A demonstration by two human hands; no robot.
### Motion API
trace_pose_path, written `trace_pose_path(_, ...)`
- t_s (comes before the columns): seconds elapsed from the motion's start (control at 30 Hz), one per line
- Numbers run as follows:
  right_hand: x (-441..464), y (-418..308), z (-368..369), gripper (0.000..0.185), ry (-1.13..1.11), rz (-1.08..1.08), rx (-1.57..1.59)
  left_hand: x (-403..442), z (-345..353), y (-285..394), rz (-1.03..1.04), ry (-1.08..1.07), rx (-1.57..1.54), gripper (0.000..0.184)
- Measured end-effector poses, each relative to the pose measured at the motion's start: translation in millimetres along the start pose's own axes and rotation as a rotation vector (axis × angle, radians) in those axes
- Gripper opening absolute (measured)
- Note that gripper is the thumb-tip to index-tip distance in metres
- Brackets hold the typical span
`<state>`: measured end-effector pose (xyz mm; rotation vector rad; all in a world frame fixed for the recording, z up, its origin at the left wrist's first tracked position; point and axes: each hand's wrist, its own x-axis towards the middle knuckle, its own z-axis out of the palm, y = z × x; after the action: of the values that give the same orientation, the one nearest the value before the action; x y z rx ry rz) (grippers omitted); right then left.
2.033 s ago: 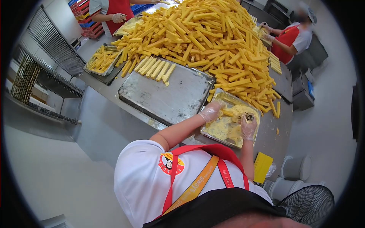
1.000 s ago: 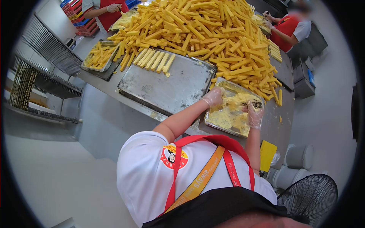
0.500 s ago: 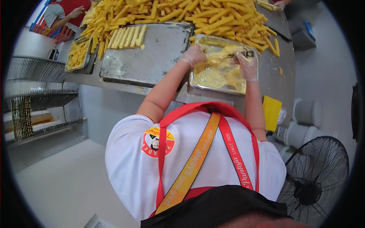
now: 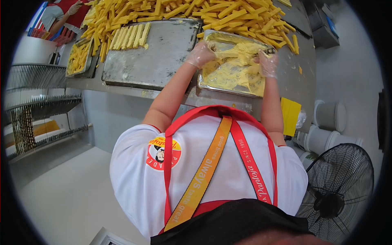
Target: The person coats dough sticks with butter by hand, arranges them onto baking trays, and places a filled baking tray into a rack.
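Note:
A metal tray [image 4: 210,83] smeared with pale yellow cream [image 4: 239,53] lies in front of me, its lining shiny and crinkled. My left hand [image 4: 200,56], in a clear plastic glove, is at the tray's upper left with its fingers curled in. At the right side, my right hand [image 4: 268,65], also gloved, has its fingers closed at the cream. Whatever either hand grips is hidden by fingers and cream. Left of this tray, a dark flat baking tray [image 4: 143,61] bears a row of cream-coated yellow sticks [image 4: 130,36].
A large heap of yellow sticks [image 4: 228,14] covers the table's far side. Another tray of sticks [image 4: 77,57] stands at far left. Beyond it, a person [image 4: 67,16] in red has a gloved hand raised. A black fan [image 4: 330,204] and white buckets [image 4: 328,116] are at right.
The view has shifted slightly, moving the trays a little up and left. Both hands remain at the cream tray, a bit farther apart. The other person's hand has moved up.

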<state>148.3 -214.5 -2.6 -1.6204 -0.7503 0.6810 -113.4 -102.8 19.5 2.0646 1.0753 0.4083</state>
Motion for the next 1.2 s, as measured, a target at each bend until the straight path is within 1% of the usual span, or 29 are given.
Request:
trace_pose_path(0.03, 1.5, 1.6, -1.5, 0.028, 0.046, -0.010, -0.021, -0.7, 0.0, -5.0, 0.013, 0.068, -0.008, 0.030)
trace_pose_path(0.13, -12.0, 0.3, -0.3, 0.027, 0.015, -0.057, 0.036, -14.2, -8.7, -37.1, 0.036, 0.536, -0.242, 0.025)
trace_pose_path(0.17, -16.0, -0.2, -1.1, 0.026, 0.024, -0.036, 0.075, -21.4, -23.9, -56.1, 0.080, 0.678, 0.150, 0.022)
trace_pose_path(0.23, -20.2, -1.5, -2.1, 0.026, 0.049, 0.004, 0.156, -27.4, -58.7, -100.4, 0.028, 0.896, 0.628, 0.020)
trace_pose_path(0.3, -20.0, -0.9, -2.0, 0.027, 0.069, 0.019, 0.148, -29.5, -85.8, -141.8, -0.090, 1.005, 0.622, 0.018)
trace_pose_path(0.33, -19.6, -0.3, -2.3, 0.027, 0.081, 0.025, 0.143, -32.0, -97.4, -158.6, -0.110, 1.020, 0.538, 0.017)
trace_pose_path(0.43, -16.6, 7.8, 0.8, 0.028, 0.066, -0.013, 0.112, -29.3, -112.0, -193.8, -0.198, 0.935, 0.737, 0.015)
trace_pose_path(0.47, -15.7, 11.5, 2.0, 0.026, 0.054, -0.030, 0.048, -26.4, -114.8, -199.7, -0.274, 0.840, 0.849, 0.016)
trace_pose_path(0.53, -12.7, 17.8, 2.9, 0.023, 0.030, -0.065, -0.082, -26.7, -114.2, -211.4, -0.275, 0.831, 0.821, 0.017)
trace_pose_path(0.57, -18.4, 12.7, 5.8, 0.023, 0.000, -0.173, -0.187, -25.9, -114.9, -212.3, -0.274, 0.826, 0.805, 0.017)
trace_pose_path(0.63, -44.5, -3.9, 18.6, 0.025, -0.058, -0.385, -0.397, -22.8, -109.7, -239.0, -0.208, 0.898, 0.859, 0.019)
trace_pose_path(0.67, -54.5, -5.0, 22.7, 0.026, -0.178, -0.367, -0.315, -20.4, -107.0, -248.1, -0.173, 0.932, 0.887, 0.021)
trace_pose_path(0.73, -65.7, -4.5, 28.4, 0.027, -0.411, -0.334, -0.146, -21.9, -104.7, -231.2, -0.229, 1.035, 0.949, 0.023)
trace_pose_path(0.77, -61.9, -12.7, 25.7, 0.028, -0.398, -0.211, -0.128, -23.4, -108.5, -207.8, -0.256, 1.003, 0.951, 0.025)
trace_pose_path(0.8, -54.4, -26.6, 19.4, 0.028, -0.385, -0.087, -0.110, -24.5, -111.8, -187.0, -0.282, 0.971, 0.954, 0.026)
trace_pose_path(0.83, -44.3, -32.9, 11.5, 0.029, -0.371, 0.037, -0.092, -23.2, -122.3, -153.7, -0.308, 0.855, 0.925, 0.027)
trace_pose_path(0.87, -6.5, 17.1, -7.2, 0.031, -0.119, 0.045, -0.279, -15.5, -126.7, -133.6, -0.280, 0.787, 0.908, 0.028)
trace_pose_path(0.9, 6.5, 17.3, -16.4, 0.032, -0.055, 0.089, -0.229, -7.8, -131.1, -113.4, -0.252, 0.719, 0.886, 0.028)
trace_pose_path(0.97, 19.6, 9.1, -26.8, 0.035, 0.072, 0.174, -0.123, 24.8, -135.7, -99.4, -0.087, 0.683, 0.868, 0.029)
trace_pose_path(1.07, -14.6, -7.8, 13.8, 0.025, 0.030, -0.514, -0.866, 68.0, -135.6, -98.9, -0.004, 0.586, 0.760, 0.030)
trace_pose_path(1.13, -31.6, 0.5, 38.0, 0.034, -0.236, -0.374, -0.380, 111.3, -132.4, -123.4, -0.070, 0.475, 0.771, 0.029)
trace_pose_path(1.17, -24.7, 7.9, 37.3, 0.033, -0.246, -0.310, -0.318, 124.9, -129.4, -130.1, -0.102, 0.417, 0.779, 0.028)
trace_pose_path(1.2, -16.2, 5.0, 39.2, 0.032, -0.254, -0.245, -0.253, 130.7, -129.6, -119.5, -0.186, 0.332, 0.810, 0.026)
